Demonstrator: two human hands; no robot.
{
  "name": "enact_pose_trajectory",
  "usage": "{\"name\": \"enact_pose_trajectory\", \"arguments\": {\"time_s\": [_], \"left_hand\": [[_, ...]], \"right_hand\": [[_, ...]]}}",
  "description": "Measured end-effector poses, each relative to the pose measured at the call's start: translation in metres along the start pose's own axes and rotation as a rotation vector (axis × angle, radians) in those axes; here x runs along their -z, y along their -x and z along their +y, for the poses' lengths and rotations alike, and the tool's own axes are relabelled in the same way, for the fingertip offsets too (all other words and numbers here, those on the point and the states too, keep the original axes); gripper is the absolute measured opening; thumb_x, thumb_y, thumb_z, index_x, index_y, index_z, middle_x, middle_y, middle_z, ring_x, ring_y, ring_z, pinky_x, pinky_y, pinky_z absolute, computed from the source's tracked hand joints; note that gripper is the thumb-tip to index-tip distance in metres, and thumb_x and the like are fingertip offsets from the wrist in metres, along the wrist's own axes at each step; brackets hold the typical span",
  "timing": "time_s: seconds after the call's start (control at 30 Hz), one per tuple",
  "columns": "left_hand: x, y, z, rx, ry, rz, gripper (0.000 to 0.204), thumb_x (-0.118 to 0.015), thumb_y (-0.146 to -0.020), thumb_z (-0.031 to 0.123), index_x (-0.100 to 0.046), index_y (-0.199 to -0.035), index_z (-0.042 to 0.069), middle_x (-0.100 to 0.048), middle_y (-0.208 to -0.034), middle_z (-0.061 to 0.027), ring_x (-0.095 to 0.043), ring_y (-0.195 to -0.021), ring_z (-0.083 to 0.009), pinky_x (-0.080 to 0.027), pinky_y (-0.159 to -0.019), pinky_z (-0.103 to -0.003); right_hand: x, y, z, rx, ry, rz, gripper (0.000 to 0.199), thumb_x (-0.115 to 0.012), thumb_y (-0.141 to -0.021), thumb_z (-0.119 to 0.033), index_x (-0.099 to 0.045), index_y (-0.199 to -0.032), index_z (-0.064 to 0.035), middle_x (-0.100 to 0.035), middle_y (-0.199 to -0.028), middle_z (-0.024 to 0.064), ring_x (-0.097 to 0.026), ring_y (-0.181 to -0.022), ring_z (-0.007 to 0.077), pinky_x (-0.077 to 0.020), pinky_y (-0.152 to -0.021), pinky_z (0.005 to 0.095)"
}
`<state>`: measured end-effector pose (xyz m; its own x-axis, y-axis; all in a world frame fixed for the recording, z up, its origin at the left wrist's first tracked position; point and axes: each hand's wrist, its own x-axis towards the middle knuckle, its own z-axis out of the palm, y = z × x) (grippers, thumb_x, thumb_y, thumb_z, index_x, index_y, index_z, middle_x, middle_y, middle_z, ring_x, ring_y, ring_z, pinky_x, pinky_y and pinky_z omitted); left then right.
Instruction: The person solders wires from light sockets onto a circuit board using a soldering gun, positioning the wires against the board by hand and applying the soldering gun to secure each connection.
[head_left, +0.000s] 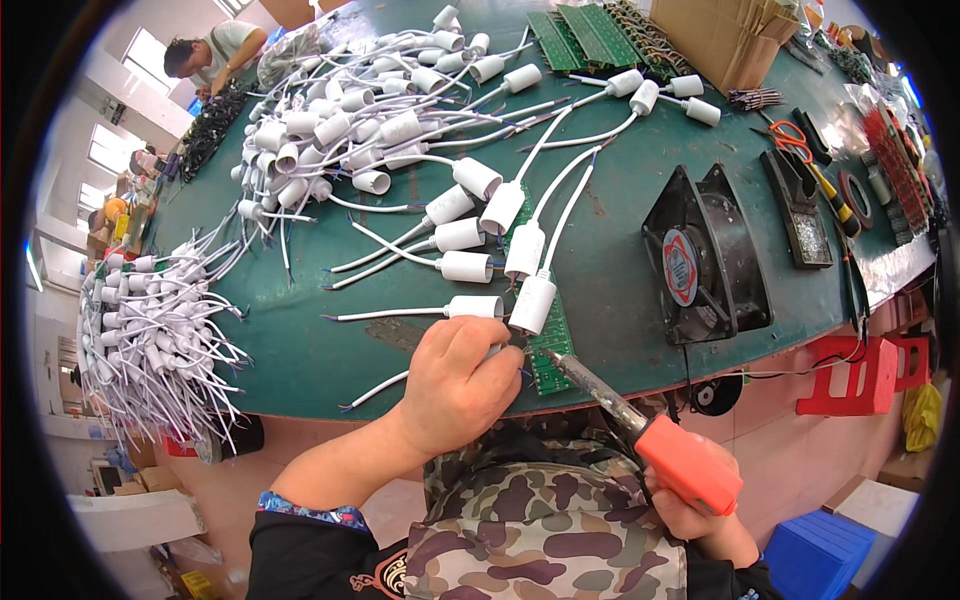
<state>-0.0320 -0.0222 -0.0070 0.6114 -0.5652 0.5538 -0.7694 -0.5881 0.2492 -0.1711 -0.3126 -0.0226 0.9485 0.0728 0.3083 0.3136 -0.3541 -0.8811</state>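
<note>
My left hand (462, 375) is closed in a pinch at the table's near edge, around a mostly hidden white lamp socket; its white cable (378, 390) sticks out to the left. Thin wire ends show by the fingertips. In my right hand (690, 505) is a soldering iron (690, 462) with a red handle, its tip pointing up-left at a green circuit board strip (553, 372). The tip is close to the board and to my left fingers; contact cannot be made out. White sockets, including one (533, 304) lying over the strip, surround the left hand, their cables fanning out.
A big heap of white sockets (330, 125) covers the table's far left, with a bundled pile (150, 330) at the left edge. A black fan (705, 255) stands right of the strip. Pliers, scissors (790, 140) and tape lie farther right. Another person (225, 55) works at the far left.
</note>
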Motion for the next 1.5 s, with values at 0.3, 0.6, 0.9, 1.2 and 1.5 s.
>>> {"name": "enact_pose_trajectory", "arguments": {"time_s": [0.3,0.6,0.9,1.2,1.5], "left_hand": [[0.0,-0.002,-0.001,-0.011,-0.008,-0.002,0.028,-0.076,-0.065,0.0,-0.068,-0.091,0.005,-0.059,-0.099,-0.0092,-0.06,-0.084,-0.03,-0.05,-0.074,-0.041],[0.007,-0.001,-0.005,0.009,0.097,-0.062,0.028,-0.078,-0.068,-0.002,-0.069,-0.094,0.004,-0.06,-0.105,-0.0119,-0.062,-0.086,-0.0312,-0.053,-0.073,-0.042],[0.021,-0.008,-0.013,0.005,0.274,-0.258,0.021,-0.076,-0.076,0.002,-0.068,-0.094,0.004,-0.062,-0.112,-0.0143,-0.063,-0.099,-0.0329,-0.055,-0.084,-0.043],[0.013,-0.006,-0.005,0.054,0.246,-0.188,0.019,-0.077,-0.077,0.004,-0.069,-0.094,0.003,-0.061,-0.109,-0.0132,-0.063,-0.095,-0.0333,-0.053,-0.082,-0.043],[0.011,-0.012,0.002,0.029,0.108,-0.128,0.019,-0.074,-0.071,0.002,-0.066,-0.088,0.002,-0.061,-0.104,-0.0128,-0.062,-0.09,-0.0333,-0.052,-0.079,-0.043]], "right_hand": [[-0.004,-0.002,0.0,0.003,0.045,0.02,0.014,-0.07,-0.077,-0.016,-0.072,-0.086,-0.0058,-0.072,-0.08,0.0074,-0.069,-0.071,0.0271,-0.0553,-0.064,0.0351],[0.009,0.006,0.019,0.223,0.034,-0.11,0.067,-0.084,-0.076,-0.019,-0.055,-0.129,0.0085,-0.072,-0.108,0.0184,-0.075,-0.081,0.0314,-0.0598,-0.07,0.0373],[0.011,0.009,0.021,0.254,0.102,-0.09,0.068,-0.085,-0.073,-0.018,-0.056,-0.128,0.009,-0.07,-0.111,0.0195,-0.075,-0.083,0.0334,-0.0603,-0.071,0.0382],[0.013,0.002,0.016,0.25,0.121,-0.107,0.069,-0.085,-0.075,-0.017,-0.054,-0.13,0.0084,-0.072,-0.105,0.018,-0.075,-0.082,0.0327,-0.0604,-0.071,0.0384],[0.009,0.007,0.022,0.214,0.043,-0.134,0.068,-0.086,-0.075,-0.016,-0.054,-0.13,0.0082,-0.073,-0.102,0.0176,-0.074,-0.078,0.0298,-0.0591,-0.068,0.0357]]}}
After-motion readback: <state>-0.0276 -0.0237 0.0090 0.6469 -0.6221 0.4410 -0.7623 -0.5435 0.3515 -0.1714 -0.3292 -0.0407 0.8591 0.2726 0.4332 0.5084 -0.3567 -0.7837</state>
